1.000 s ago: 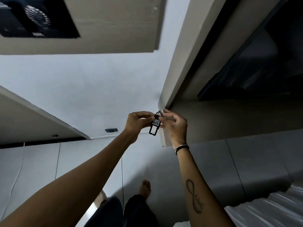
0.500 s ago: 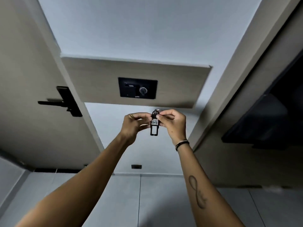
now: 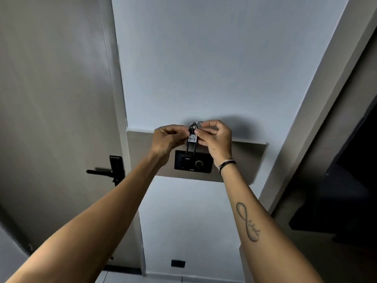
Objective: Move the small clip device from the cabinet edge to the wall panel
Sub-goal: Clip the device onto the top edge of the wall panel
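The small clip device (image 3: 192,139) is black with a white label and a metal ring on top. I hold it upright between both hands, right in front of the wall. My left hand (image 3: 167,140) pinches its left side and my right hand (image 3: 214,137) pinches its top and right side. Its lower legs hang just above the black wall panel (image 3: 193,164), which has a slot and a round dial. That panel sits on a beige wall board (image 3: 244,158). My fingers hide most of the ring.
A grey door (image 3: 57,119) with a black lever handle (image 3: 110,170) stands at the left. A cabinet edge (image 3: 318,111) and a dark opening (image 3: 355,180) run along the right. A small black socket (image 3: 178,263) sits low on the white wall.
My head has tilted up and I have come closer to the wall. Both hands have carried the clip device from the cabinet edge up to just above the black panel.
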### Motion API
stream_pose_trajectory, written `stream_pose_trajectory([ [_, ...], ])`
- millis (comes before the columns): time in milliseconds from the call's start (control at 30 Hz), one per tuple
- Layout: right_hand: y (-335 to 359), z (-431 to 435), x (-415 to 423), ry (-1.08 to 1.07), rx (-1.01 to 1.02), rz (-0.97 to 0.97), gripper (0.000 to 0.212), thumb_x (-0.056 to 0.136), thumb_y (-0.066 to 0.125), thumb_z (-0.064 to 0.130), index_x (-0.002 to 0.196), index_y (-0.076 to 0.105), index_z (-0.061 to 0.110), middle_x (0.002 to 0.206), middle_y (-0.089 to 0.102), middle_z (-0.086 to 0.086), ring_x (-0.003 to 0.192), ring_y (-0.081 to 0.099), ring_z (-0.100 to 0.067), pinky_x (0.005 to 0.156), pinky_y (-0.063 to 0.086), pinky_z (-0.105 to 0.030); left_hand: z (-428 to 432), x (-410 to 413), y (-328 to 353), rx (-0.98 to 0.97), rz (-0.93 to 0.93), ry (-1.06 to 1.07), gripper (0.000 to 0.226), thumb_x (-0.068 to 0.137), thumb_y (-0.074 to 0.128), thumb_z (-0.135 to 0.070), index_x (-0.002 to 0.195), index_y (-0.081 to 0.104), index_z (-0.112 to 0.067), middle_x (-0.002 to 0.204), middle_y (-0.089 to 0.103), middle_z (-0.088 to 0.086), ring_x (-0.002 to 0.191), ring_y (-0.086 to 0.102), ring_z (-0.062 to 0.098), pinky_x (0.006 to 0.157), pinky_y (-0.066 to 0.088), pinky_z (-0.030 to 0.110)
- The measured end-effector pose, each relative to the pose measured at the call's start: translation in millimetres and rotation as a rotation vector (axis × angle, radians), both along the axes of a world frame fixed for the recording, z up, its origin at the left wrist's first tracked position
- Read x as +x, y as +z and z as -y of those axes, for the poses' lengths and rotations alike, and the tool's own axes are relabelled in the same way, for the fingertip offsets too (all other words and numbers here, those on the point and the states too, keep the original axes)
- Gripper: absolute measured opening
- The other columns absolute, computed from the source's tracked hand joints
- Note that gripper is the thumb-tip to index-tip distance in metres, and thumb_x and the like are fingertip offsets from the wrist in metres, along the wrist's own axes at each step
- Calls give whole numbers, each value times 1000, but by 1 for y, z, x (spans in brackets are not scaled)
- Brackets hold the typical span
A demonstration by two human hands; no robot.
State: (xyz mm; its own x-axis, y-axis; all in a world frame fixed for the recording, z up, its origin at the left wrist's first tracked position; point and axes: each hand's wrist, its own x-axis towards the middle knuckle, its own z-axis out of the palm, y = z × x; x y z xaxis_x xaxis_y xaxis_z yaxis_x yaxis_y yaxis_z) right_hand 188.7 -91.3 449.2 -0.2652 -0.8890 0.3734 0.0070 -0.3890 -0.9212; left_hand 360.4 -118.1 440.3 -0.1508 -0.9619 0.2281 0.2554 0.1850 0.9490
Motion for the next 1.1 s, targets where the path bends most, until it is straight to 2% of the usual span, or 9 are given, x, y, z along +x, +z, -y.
stream_pose_trajectory([
  [167, 62, 14, 2, -26, -90, -51, 34, 84, 80, -5, 114, 66, -1, 95, 77, -7, 76, 76, -5, 64, 65, -27, 11, -1, 65, -89, -8, 13, 13, 85, 78, 7, 89, 79, -6, 79, 76, 7, 76, 77, 17, 77, 64, 28],
  [300, 97, 22, -1, -13, -103, -105, 29, 85, 81, -1, 112, 72, 1, 99, 78, -11, 76, 76, -6, 63, 63, -25, 17, 0, 97, -128, -28, 10, 14, 85, 77, 9, 92, 79, -3, 85, 75, 13, 79, 77, 21, 79, 65, 29],
  [467, 112, 24, -3, 2, -112, -105, 23, 85, 82, 1, 106, 72, 6, 92, 77, -2, 73, 75, -5, 61, 63, -24, 21, -2, 111, -139, -51, 7, 16, 86, 75, 10, 96, 80, -3, 84, 77, 11, 78, 77, 21, 79, 65, 29],
  [567, 113, 24, -5, -13, -111, -104, 21, 85, 82, 1, 101, 72, 8, 92, 77, -4, 74, 75, -9, 61, 64, -25, 23, -4, 110, -132, -41, -3, 18, 87, 75, 7, 103, 80, 1, 92, 79, 14, 84, 78, 23, 81, 65, 31],
  [667, 110, 24, -6, -30, -118, -135, 24, 84, 83, 2, 106, 73, 3, 97, 79, -11, 77, 77, -15, 61, 64, -28, 23, -5, 107, -141, -40, -12, 23, 89, 77, 0, 112, 78, 6, 99, 79, 17, 87, 78, 26, 82, 65, 32],
  [833, 99, 26, -5, -21, -125, -186, 29, 84, 83, 1, 112, 74, 4, 97, 79, -14, 80, 78, -20, 66, 67, -33, 27, -5, 98, -148, -36, 1, 17, 90, 76, 1, 107, 79, 2, 89, 81, 10, 85, 78, 25, 81, 66, 33],
  [967, 85, 32, -6, -13, -97, -203, 24, 85, 81, -2, 108, 76, 5, 88, 77, -7, 72, 75, -11, 63, 65, -27, 29, -4, 88, -138, 7, 7, 12, 87, 77, 5, 93, 80, -5, 76, 79, 2, 77, 77, 20, 79, 66, 31],
  [1100, 60, 35, -7, -10, -46, -247, 23, 85, 79, -5, 107, 76, 1, 85, 76, -3, 69, 74, -6, 62, 65, -24, 32, 0, 64, -122, 84, 26, 14, 84, 80, 5, 90, 80, -7, 70, 77, -2, 71, 75, 15, 78, 66, 29],
])
